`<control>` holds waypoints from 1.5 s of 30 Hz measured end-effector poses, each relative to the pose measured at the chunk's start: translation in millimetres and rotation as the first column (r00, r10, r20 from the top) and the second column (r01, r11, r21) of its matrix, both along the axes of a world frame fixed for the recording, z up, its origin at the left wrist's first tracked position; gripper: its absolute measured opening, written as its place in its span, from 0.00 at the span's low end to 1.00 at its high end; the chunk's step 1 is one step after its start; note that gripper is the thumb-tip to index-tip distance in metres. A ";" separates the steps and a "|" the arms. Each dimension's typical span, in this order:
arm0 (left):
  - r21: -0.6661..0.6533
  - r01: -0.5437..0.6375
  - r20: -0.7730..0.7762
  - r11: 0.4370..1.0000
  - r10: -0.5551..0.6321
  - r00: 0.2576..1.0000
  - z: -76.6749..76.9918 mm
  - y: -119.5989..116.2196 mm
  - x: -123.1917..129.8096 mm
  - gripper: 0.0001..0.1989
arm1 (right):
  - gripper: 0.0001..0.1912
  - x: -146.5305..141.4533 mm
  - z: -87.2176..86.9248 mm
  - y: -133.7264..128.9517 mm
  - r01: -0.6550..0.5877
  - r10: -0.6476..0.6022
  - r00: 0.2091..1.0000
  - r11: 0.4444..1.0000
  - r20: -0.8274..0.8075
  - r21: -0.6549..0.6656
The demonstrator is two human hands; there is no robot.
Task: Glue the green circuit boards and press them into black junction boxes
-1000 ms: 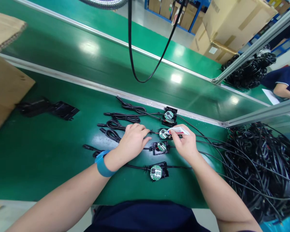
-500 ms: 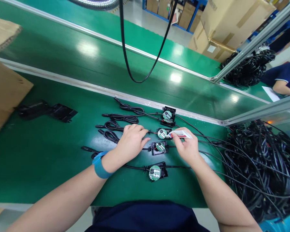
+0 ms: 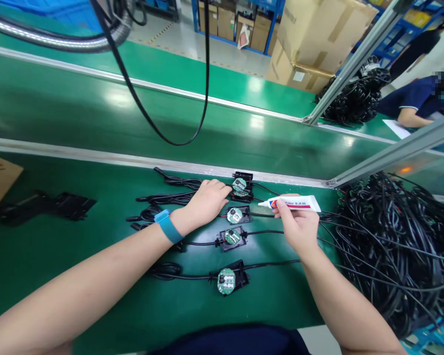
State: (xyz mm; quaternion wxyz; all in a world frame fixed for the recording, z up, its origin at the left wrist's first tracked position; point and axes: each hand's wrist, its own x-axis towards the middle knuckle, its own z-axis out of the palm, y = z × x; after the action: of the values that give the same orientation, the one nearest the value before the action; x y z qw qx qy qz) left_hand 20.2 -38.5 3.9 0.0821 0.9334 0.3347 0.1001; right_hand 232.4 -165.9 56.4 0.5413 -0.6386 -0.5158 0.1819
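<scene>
My right hand [image 3: 299,229] grips a white glue tube [image 3: 307,203] with blue and red print. Its narrow nozzle points left, above and apart from the housings. My left hand [image 3: 207,202] lies palm down over black cables, fingers slightly bent and thumb apart, its fingertips beside the farthest black housing [image 3: 244,198]. A round green circuit board [image 3: 240,185] sits on that housing. Nearer to me are three more housings with round boards: one board [image 3: 234,215] below the tube's tip, a middle board [image 3: 233,236], and the nearest board [image 3: 226,281]. Cables run out of both sides.
A large heap of black cables [image 3: 388,246] lies at the right. Black plastic parts [image 3: 72,205] and a cardboard box [image 3: 0,185] are at the left. A black cable loop [image 3: 177,143] hangs ahead. Beyond the metal frame [image 3: 358,59], another person's arm [image 3: 412,117] rests near white paper.
My right hand has drawn the tube back from a board, its nozzle now clear. My left hand has moved farther up toward the farthest housing. The view has shifted.
</scene>
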 end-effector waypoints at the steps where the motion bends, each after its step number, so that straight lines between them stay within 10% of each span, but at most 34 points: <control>1: -0.012 -0.013 0.008 1.000 0.013 1.000 -1.9 0.7 0.2 0.11 | 0.13 1.2 0.4 1.9 0.004 -0.004 1.000 1.000 -0.016 -0.005; 11: -0.294 -0.025 0.157 0.955 0.074 0.985 -5.8 13.2 0.9 0.07 | 0.14 0.8 7.1 29.3 -0.013 0.011 0.999 0.999 -0.040 -0.045; 30: -0.261 -0.033 0.360 0.965 0.129 0.924 -17.3 16.5 7.5 0.05 | 0.14 -9.0 -7.1 72.9 -0.258 0.249 0.836 0.965 0.489 -0.050; 45: -0.244 -0.044 0.339 0.969 0.128 0.932 -15.9 15.1 7.5 0.06 | 0.11 -8.2 -6.2 71.7 -0.325 0.315 0.758 0.942 0.572 -0.088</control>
State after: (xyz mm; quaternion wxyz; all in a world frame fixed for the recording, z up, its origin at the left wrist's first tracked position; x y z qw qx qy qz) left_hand 27.7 -23.4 -11.9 0.2448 0.8686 0.3647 0.2292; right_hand 224.1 -94.2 50.1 0.3253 -0.5612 -0.7583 0.0649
